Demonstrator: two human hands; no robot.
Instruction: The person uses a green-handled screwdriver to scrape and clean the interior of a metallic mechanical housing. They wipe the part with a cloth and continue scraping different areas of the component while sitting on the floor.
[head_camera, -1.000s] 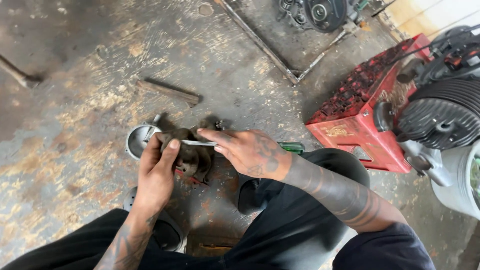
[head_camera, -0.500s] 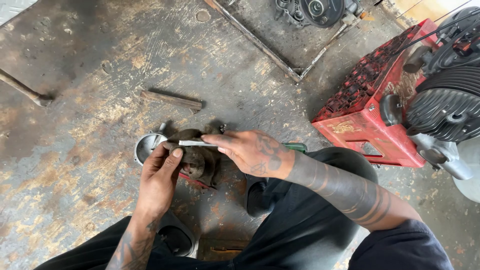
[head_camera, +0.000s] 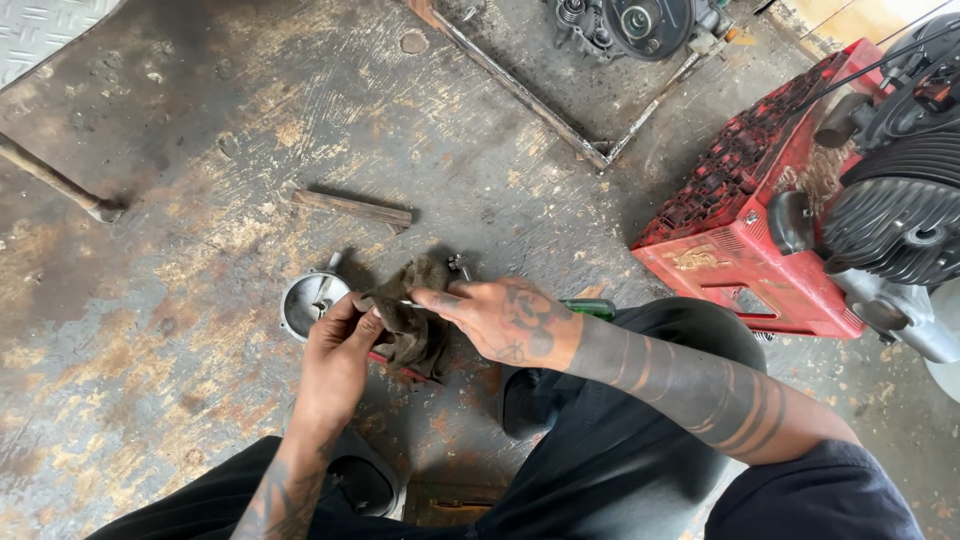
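Both hands close together: left hand (head_camera: 338, 350) pinches dirty rag (head_camera: 412, 310), right hand (head_camera: 500, 318) grips green-handled screwdriver (head_camera: 588, 308).

Worn, stained concrete floor (head_camera: 200, 130) in daylight; red crate (head_camera: 745, 200) at right.

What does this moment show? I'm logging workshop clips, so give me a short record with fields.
left hand: left hand grips a dirty brown rag
right hand: right hand holds a green-handled screwdriver, its shaft pushed into the rag
beside the hands: round grey metal cover on the stained concrete floor
further off: short wooden stick; red plastic crate; finned dark engine at right
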